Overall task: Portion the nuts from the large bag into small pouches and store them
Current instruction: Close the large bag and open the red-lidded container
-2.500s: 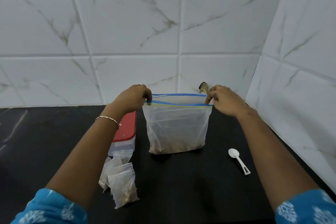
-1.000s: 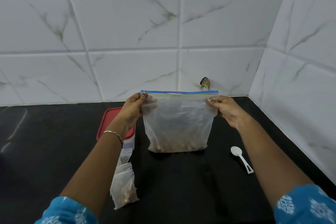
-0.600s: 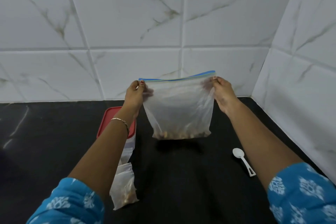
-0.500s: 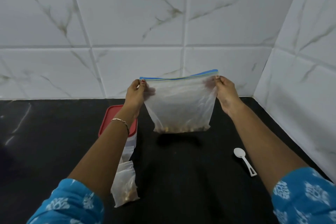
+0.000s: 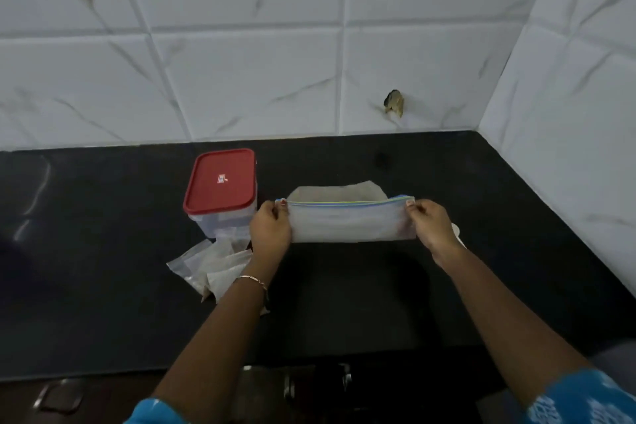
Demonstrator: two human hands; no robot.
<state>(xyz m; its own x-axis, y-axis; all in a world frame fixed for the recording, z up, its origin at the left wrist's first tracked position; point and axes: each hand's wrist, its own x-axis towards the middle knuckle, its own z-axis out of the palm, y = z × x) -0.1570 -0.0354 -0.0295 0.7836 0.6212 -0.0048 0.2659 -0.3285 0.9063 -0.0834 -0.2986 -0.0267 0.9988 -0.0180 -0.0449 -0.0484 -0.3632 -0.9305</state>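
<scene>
In the head view we see both hands at the top corners of the large zip bag (image 5: 347,224). The left hand (image 5: 270,229) pinches the left corner, fingers curled round the plastic, and the right hand (image 5: 430,229) pinches the right corner likewise. The blue zip strip (image 5: 347,204) runs taut between them, over the black countertop (image 5: 103,251); whether the bag rests there we cannot tell. Just left stands a clear container (image 5: 220,182) with a red lid, with small pouches (image 5: 213,268) lying before it. A white spoon (image 5: 456,229) peeks from behind the right hand.
</scene>
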